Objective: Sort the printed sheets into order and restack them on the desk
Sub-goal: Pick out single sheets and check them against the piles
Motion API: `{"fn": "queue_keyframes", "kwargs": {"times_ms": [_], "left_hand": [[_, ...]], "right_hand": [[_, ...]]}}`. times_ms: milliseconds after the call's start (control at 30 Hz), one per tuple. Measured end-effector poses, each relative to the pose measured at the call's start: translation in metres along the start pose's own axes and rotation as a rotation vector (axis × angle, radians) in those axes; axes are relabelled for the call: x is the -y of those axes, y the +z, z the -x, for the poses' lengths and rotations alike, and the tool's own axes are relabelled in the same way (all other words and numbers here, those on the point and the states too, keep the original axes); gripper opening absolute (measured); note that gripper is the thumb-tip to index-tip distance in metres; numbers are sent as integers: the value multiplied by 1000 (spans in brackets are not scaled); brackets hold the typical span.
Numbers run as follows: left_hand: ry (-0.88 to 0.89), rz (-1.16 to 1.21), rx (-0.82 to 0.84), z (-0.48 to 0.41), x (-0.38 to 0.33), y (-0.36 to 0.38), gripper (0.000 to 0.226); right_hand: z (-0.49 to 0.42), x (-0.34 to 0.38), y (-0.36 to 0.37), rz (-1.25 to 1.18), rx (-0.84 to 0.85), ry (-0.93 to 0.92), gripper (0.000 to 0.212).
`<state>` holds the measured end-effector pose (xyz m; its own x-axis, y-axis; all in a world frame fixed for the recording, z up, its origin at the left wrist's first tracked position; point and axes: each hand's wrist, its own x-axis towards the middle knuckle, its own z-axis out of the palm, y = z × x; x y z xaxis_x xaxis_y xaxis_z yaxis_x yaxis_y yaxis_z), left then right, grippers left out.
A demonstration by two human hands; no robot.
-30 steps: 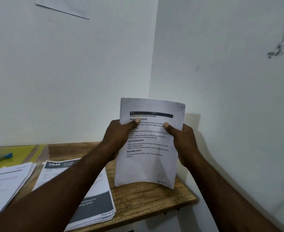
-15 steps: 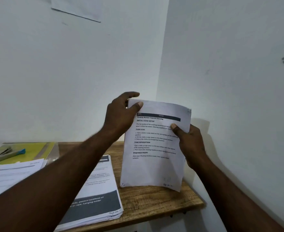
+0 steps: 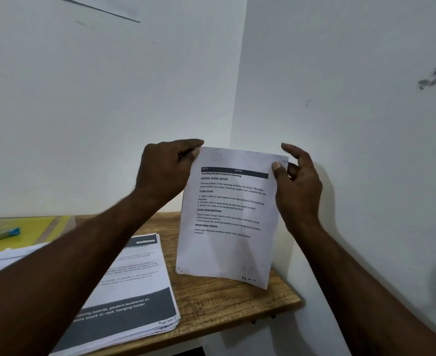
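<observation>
I hold a printed sheet (image 3: pixel 227 242) upright above the right end of the wooden desk (image 3: pixel 227 301). It is headed "Washing Machine Exterior Cleaning", with a handwritten page mark at its bottom right. My left hand (image 3: pixel 166 173) pinches its top left corner. My right hand (image 3: pixel 298 186) pinches the top right corner between thumb and fingers, the index finger raised free. A thick stack of printed sheets (image 3: pixel 134 291) lies on the desk under my left forearm, its top page marked with a handwritten page number.
More loose sheets (image 3: pixel 3 258) lie at the left edge. Behind them sits a yellow folder (image 3: pixel 39 227) with a stapler and a blue-tipped tool (image 3: pixel 1 233) on it. White walls meet in a corner right behind the desk. The desk's right end stops below the held sheet.
Both hands have slid up from the sheet's middle edges to its top corners. The sheet stays upright in about the same place.
</observation>
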<state>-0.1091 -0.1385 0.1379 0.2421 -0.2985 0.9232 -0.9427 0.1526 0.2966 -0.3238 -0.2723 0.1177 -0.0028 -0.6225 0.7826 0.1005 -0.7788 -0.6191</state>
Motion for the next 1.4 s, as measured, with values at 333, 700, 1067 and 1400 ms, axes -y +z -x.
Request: {"fn": "queue_keyframes", "kwargs": {"times_ms": [333,700,1067,1400], "left_hand": [[12,18,-28,1,3,-1,26],[33,-2,-29,1,-2,-6,33],[10,23,-31,-1,2,-8,22],[5,72,-35,2,5,-6,24]], "right_hand": [[-19,0,-12,151,5,-179,18],[-20,0,-15,159,20,-157,19],[-21,-2,-15,170,21,-164,16],[-19,-7,-13,180,-6,-194,27]]}}
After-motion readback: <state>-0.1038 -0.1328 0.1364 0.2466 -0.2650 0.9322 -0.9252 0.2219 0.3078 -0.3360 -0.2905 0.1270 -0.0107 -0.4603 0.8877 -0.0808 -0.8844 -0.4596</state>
